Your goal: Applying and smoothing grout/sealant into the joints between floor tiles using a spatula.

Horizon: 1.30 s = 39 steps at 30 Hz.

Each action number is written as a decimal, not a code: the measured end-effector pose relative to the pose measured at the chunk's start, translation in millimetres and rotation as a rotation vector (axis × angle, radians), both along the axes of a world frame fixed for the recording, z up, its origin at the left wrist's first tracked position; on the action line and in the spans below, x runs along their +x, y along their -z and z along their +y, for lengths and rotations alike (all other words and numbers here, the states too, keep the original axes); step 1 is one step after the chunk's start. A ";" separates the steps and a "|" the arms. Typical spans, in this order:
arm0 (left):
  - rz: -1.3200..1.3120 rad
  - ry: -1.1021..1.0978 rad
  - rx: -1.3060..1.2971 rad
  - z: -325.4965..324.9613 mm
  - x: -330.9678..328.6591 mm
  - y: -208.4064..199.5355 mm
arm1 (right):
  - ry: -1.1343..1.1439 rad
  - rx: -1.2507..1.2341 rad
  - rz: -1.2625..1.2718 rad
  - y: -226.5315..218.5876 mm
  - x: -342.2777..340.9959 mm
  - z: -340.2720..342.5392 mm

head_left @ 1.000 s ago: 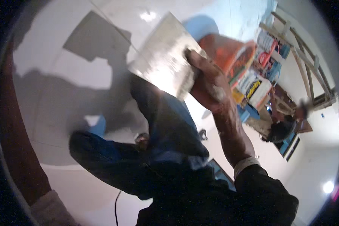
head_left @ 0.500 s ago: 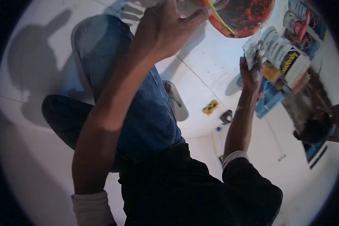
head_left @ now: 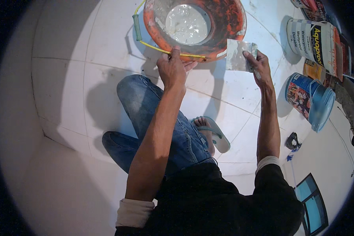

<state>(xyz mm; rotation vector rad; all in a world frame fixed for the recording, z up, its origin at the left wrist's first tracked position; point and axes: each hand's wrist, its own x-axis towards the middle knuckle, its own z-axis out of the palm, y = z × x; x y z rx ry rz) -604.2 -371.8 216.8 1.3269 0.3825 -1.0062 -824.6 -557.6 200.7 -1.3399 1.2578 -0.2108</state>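
A stained orange bucket (head_left: 232,23) with wet white paste (head_left: 187,24) in its bottom is at the top of the head view. Its yellow wire handle (head_left: 155,48) with a green grip hangs down along the near left side. My left hand (head_left: 172,71) grips the bucket's near edge, thumb over the handle at the rim and fingers underneath. In my right hand (head_left: 261,70) is a flat, paste-smeared putty knife (head_left: 236,56), its wide blade overlapping the bucket's right rim in the picture. Whether the blade touches the rim, I cannot tell.
To the right stand a white tub (head_left: 303,39) and a blue-lidded pail (head_left: 301,94), with more containers behind. A small black bag (head_left: 292,141) lies on the tiled floor (head_left: 63,94). My bent knee and sandalled foot (head_left: 208,131) are below the bucket.
The view has swung, so the bucket shows more fully, with the paste inside now visible. My left hand has closed on the bucket's near rim; the putty knife stays in my right hand.
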 end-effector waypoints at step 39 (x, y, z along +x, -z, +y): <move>-0.019 0.093 0.055 -2.5 1.0 -10.1 | 0.368 -0.104 -0.042 -81.7 -6.3 -5.9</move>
